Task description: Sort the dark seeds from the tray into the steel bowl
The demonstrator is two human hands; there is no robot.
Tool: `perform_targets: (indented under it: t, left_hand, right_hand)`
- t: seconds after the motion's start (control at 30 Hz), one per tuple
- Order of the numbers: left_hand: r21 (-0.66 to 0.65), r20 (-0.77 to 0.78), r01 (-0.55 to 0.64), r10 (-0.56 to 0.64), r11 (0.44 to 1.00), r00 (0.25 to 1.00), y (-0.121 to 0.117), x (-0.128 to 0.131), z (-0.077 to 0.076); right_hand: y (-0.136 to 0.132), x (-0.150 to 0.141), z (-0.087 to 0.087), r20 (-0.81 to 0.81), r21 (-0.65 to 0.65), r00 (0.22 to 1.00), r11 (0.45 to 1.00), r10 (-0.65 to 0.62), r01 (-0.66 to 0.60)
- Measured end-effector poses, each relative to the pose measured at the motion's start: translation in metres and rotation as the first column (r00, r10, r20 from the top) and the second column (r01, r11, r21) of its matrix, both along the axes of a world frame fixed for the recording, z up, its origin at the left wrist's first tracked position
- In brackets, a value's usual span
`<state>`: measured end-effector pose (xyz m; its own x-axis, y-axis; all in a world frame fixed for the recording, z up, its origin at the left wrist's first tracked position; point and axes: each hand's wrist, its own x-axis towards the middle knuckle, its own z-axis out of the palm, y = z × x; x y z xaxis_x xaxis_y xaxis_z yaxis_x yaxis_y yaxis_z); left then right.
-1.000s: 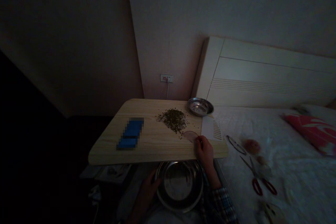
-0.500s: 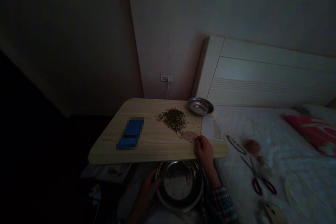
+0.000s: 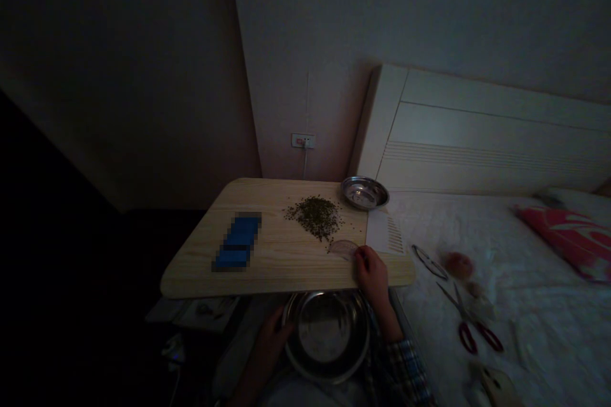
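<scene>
My right hand [image 3: 372, 273] rests at the front right of the wooden tabletop, its fingers pinched on one end of a clear half-round protractor [image 3: 344, 248]. That protractor lies at the near edge of a pile of small green beans [image 3: 316, 216], with a few strays around it. Below the table edge, my left hand [image 3: 274, 334] grips the left rim of a large steel bowl [image 3: 327, 375] on my lap. The bowl's inside is dim, and I make out no contents. A smaller steel dish [image 3: 365, 193] stands at the table's back right corner, beyond my right hand.
The small table [image 3: 281, 273] also carries a blurred-out blue object [image 3: 238, 241] and a white comb-like card [image 3: 383, 232]. On the bed to the right lie scissors [image 3: 468, 321], a dark oval loop [image 3: 429, 262] and a red pillow [image 3: 563, 238]. A wall socket [image 3: 303, 140] is behind.
</scene>
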<state>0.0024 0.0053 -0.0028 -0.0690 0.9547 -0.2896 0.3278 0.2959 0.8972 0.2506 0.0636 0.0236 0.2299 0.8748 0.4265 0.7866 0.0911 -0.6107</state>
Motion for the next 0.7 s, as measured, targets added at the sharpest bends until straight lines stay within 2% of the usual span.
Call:
perform_targets:
  t: [0.17, 0.33, 0.5, 0.7]
  left_hand:
    - [0.003, 0.018, -0.016, 0.016, 1.000, 1.000, -0.002, -0.001, -0.002]
    - [0.028, 0.037, 0.039, -0.040, 0.999, 0.999, -0.003, -0.003, -0.010]
    - [0.046, 0.065, 0.073, -0.076, 0.996, 0.995, 0.000, -0.003, -0.010]
    - [0.010, 0.029, -0.002, 0.002, 1.000, 1.000, -0.001, -0.001, -0.004]
  right_hand:
    - [0.000, 0.001, -0.001, -0.009, -0.006, 1.000, 1.000, 0.020, -0.020]
    - [-0.001, 0.001, 0.000, -0.015, 0.006, 1.000, 1.000, 0.027, -0.026]
    - [0.000, 0.002, 0.000, -0.053, 0.004, 0.998, 1.000, 0.029, -0.029]
    - [0.000, 0.003, 0.000, -0.022, 0.003, 1.000, 1.000, 0.020, -0.020]
